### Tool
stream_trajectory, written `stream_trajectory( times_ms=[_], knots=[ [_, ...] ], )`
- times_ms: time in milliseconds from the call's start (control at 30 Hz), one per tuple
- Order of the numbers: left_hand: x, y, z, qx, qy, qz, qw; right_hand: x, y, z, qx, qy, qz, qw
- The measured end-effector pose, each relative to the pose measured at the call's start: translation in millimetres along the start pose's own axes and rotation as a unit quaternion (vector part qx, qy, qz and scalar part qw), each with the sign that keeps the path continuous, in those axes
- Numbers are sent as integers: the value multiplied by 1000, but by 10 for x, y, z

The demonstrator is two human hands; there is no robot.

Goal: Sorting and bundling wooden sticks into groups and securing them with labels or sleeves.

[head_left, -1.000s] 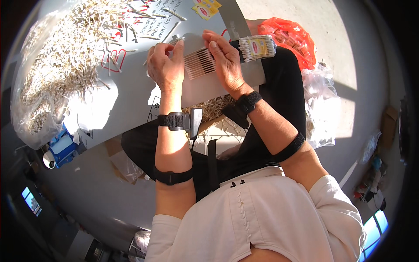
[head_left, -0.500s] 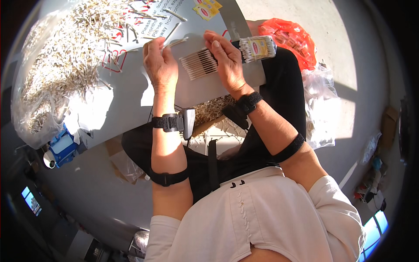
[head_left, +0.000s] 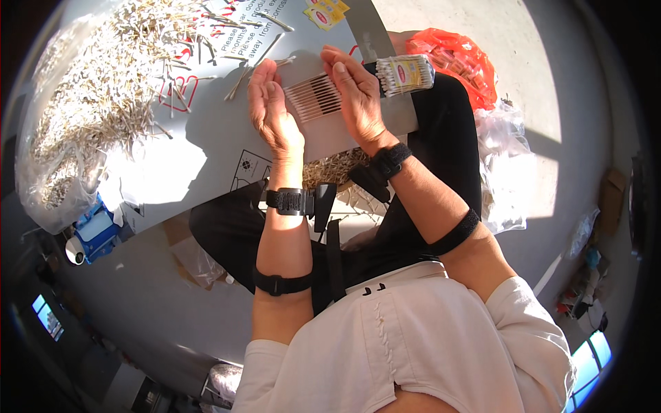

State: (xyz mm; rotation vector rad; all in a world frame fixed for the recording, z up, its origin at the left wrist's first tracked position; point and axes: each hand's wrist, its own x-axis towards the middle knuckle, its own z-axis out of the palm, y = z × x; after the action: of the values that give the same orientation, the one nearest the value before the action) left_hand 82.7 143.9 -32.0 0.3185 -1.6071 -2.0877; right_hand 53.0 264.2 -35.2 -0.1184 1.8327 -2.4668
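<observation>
A flat row of cotton swabs [head_left: 313,98] lies side by side on the grey board [head_left: 213,148] between my two hands. My left hand [head_left: 273,113] stands on edge with its fingers stretched out, its palm side at the left ends of the row. Over the right ends rests my right hand [head_left: 359,96], fingers extended and grasping nothing that I can see. Just right of it is a clear pack of cotton swabs [head_left: 405,74] with a yellow label. Loose swabs [head_left: 277,62] lie beyond my left fingers, partly hidden by them.
A large heap of cotton swabs [head_left: 103,96] fills a clear plastic bag at the left. Yellow cards [head_left: 326,14] lie at the far edge of the board. To the right are a red plastic bag [head_left: 458,62] and a clear bag [head_left: 508,165]. More swabs [head_left: 337,168] lie below the board.
My left hand has moved right, from beside the loose swabs to the left ends of the row, and its fingers have straightened. My right hand stays nearly still.
</observation>
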Motion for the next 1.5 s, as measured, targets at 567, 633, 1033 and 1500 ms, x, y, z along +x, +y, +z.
stream_trajectory(
  times_ms=[567,633,1033,1500],
  knots=[
    [-377,125,-149,657,-236,159,698,-195,-288,-319,-370,-39,-76,925],
    [-380,124,-146,659,-234,162,696,-201,-292,-308,-391,-54,-88,915],
    [-383,126,-135,660,-228,167,696,-225,-279,-318,-446,-88,-139,880],
    [-386,106,-136,665,-226,166,692,-233,-301,-322,-452,-100,-144,875]
  ],
)
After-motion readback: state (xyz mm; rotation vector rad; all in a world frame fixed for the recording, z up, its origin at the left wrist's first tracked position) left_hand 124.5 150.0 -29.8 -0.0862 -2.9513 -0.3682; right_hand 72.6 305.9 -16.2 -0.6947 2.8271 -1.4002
